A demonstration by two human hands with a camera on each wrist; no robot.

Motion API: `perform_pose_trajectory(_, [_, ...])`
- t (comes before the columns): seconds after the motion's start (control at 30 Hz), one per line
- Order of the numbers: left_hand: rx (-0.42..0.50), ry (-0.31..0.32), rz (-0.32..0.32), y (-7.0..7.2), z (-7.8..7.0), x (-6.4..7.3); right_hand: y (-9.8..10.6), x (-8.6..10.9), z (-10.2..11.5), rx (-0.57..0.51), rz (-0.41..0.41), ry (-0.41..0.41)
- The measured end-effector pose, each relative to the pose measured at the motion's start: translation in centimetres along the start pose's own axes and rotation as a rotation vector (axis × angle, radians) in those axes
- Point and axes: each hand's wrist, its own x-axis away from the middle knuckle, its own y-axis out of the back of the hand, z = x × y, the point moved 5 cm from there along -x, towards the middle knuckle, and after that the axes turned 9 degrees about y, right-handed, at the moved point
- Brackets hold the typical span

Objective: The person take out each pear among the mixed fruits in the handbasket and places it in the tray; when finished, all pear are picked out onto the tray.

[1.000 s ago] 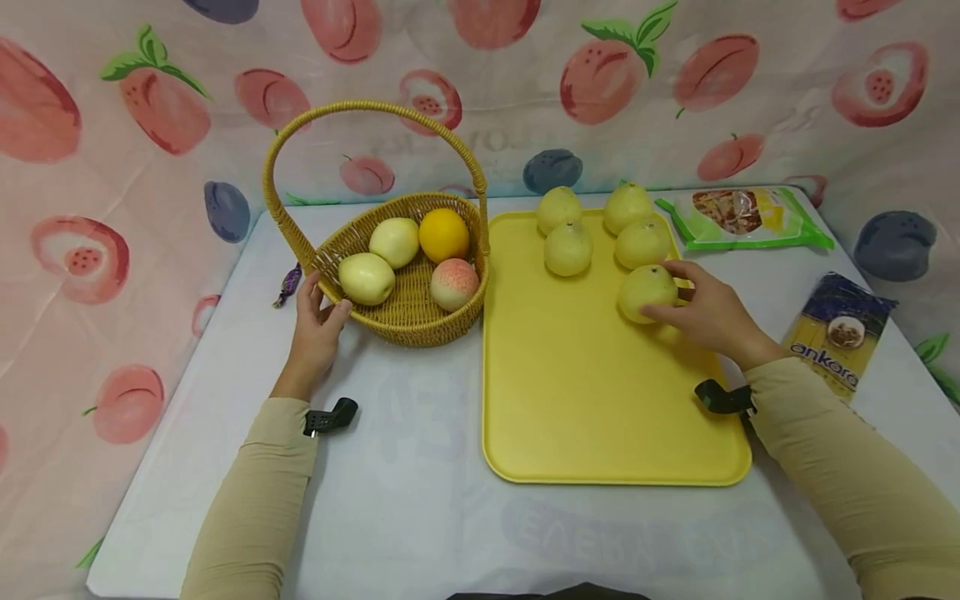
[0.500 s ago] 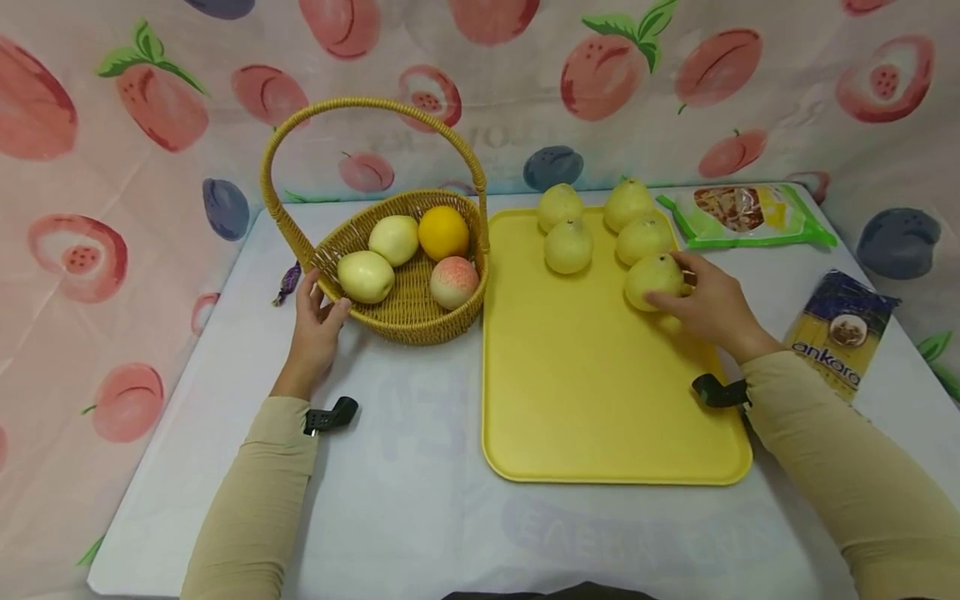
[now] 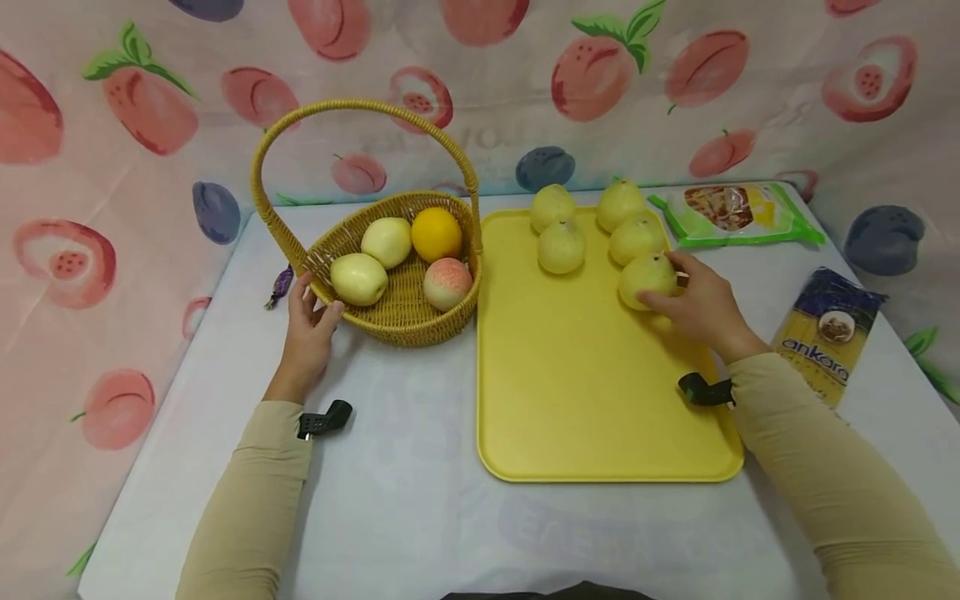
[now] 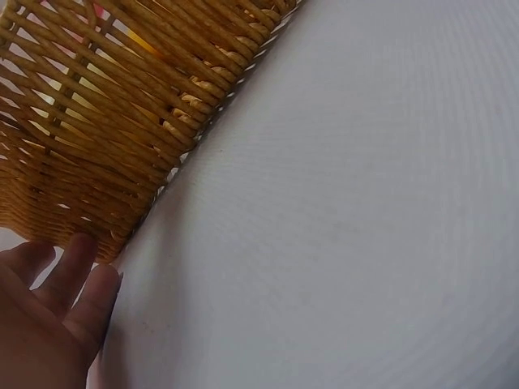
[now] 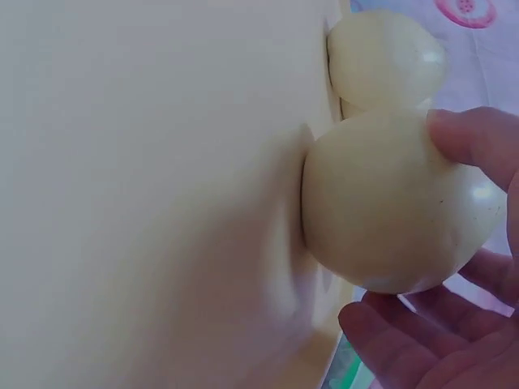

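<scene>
My right hand (image 3: 701,304) holds a pale yellow, pomelo-like fruit (image 3: 647,282), thumb on one side and fingers on the other. In the right wrist view this fruit (image 5: 385,203) sits right at the tray's surface, close against another like it (image 5: 381,61). More such fruits stand at the back of the yellow tray (image 3: 577,400), two at left (image 3: 561,247) and two at right (image 3: 636,239). My left hand (image 3: 306,342) touches the near left side of the wicker basket (image 3: 412,335). The left wrist view shows fingertips (image 4: 77,251) against the basket's outer wall.
Inside the basket lie two pale green fruits (image 3: 358,279), an orange (image 3: 437,235) and a peach (image 3: 447,284). Its tall handle (image 3: 360,105) arches above. A green snack bag (image 3: 738,215) and an ankara packet (image 3: 828,333) lie right of the tray. A purple tassel (image 3: 280,287) lies left.
The right hand has shifted the fruit a little toward the back, closer to the right-hand row. The left hand stays at the basket. The head view has shifted slightly.
</scene>
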Motion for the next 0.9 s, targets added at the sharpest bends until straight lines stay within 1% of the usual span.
perform_pose_trajectory(0.2, [0.010,-0.002,0.006,-0.1,0.1,0.0,0.3,0.3,0.0,0.028,-0.034,-0.038])
perform_pose_trajectory(0.37, [0.007,-0.007,0.000,0.0,0.1,0.0,0.9,0.4,-0.5,0.044,-0.055,-0.066])
perform_pose_trajectory(0.5, [0.009,-0.015,-0.006,0.0,0.1,-0.1,1.1,0.2,-0.8,0.044,-0.046,-0.067])
perform_pose_trajectory(0.7, [0.011,-0.004,-0.012,0.1,0.4,-0.2,1.1,0.1,-1.0,0.040,-0.027,-0.071])
perform_pose_trajectory(0.9, [0.005,-0.001,-0.011,0.0,0.3,-0.2,0.9,0.0,-0.7,0.024,-0.016,-0.060])
